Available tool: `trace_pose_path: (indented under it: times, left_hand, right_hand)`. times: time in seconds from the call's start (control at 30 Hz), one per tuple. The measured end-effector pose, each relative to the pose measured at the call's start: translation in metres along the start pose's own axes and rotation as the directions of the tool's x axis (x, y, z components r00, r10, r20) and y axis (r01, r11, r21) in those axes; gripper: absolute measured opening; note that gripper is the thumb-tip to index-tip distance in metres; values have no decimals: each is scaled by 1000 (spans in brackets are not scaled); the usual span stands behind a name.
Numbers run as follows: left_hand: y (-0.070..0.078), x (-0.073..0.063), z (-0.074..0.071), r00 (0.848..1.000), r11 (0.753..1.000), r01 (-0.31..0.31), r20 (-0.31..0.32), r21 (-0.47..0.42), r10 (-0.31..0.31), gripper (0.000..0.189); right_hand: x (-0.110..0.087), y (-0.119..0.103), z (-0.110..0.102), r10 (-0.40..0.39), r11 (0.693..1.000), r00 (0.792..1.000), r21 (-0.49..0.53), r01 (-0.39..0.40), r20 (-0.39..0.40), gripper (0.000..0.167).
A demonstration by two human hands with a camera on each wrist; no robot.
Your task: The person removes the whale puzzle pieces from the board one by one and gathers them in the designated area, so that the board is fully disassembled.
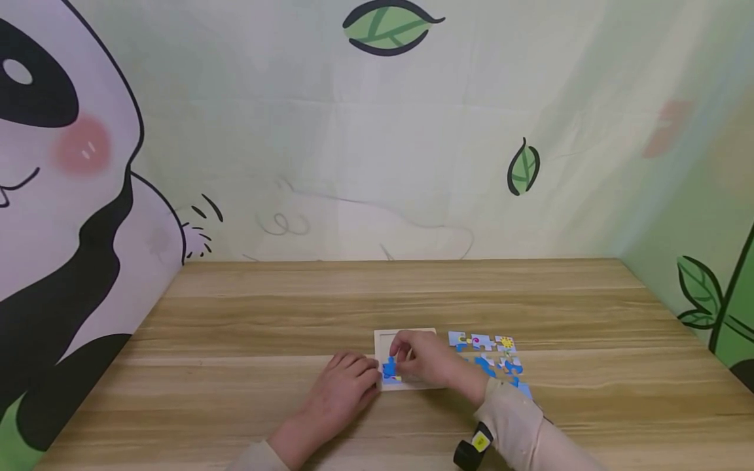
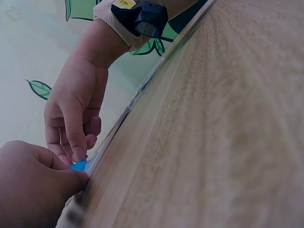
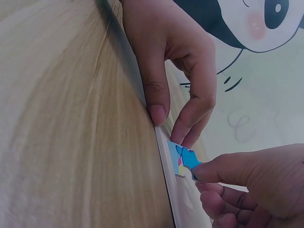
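A pale wooden puzzle tray [image 1: 411,332] lies flat on the table. My left hand [image 1: 346,386] holds the tray's near left corner, thumb [image 3: 157,113] at the near edge and the other fingers bent at its left side. Over the tray, my right hand [image 1: 427,358] pinches a blue puzzle piece [image 3: 190,158] between thumb and fingertips. That piece stands tilted against a light-blue piece with yellow and pink [image 3: 174,156] lying in the tray's near left corner. The left wrist view shows the blue piece just beyond my left fingertips.
Right of the tray lie several loose puzzle pieces [image 1: 482,342] in rows, some blue, one with a yellow sun [image 1: 505,343]; my right forearm partly covers them. The wooden table [image 1: 235,320] meets a wall [image 1: 330,163] painted with leaves and a panda. A black wrist camera [image 1: 471,449] sits on my right wrist.
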State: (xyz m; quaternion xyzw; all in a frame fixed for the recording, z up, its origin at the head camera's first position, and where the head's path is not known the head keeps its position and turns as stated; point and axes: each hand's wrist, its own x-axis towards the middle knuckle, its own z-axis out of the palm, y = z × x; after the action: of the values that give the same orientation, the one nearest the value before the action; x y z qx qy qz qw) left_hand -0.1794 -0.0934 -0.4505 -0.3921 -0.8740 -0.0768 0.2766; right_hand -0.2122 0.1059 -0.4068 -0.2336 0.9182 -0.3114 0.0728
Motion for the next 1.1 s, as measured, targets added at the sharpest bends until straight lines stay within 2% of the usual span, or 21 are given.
trace_pose_path:
  times: [0.3, 0.73, 0.97, 1.1]
  left_hand:
    - [1, 0, -2, 999, 1000, 25, 49, -7, -24, 11]
    - [1, -1, 0, 1000, 1000, 25, 15, 9, -26, 13]
    - [1, -1, 1, 999, 1000, 31, 35, 3, -31, 12]
    - [1, -1, 1, 999, 1000, 27, 26, 6, -27, 12]
  right_hand:
    - [0, 1, 0, -12, 997, 1000, 75, 13, -5, 10]
    - [-1, 2, -15, -60, 982, 998, 180, 57, 9, 6]
    - [-7, 2, -29, -53, 979, 998, 199, 45, 34, 5]
    - [-13, 1, -38, -46, 976, 998, 215, 35, 48, 5]
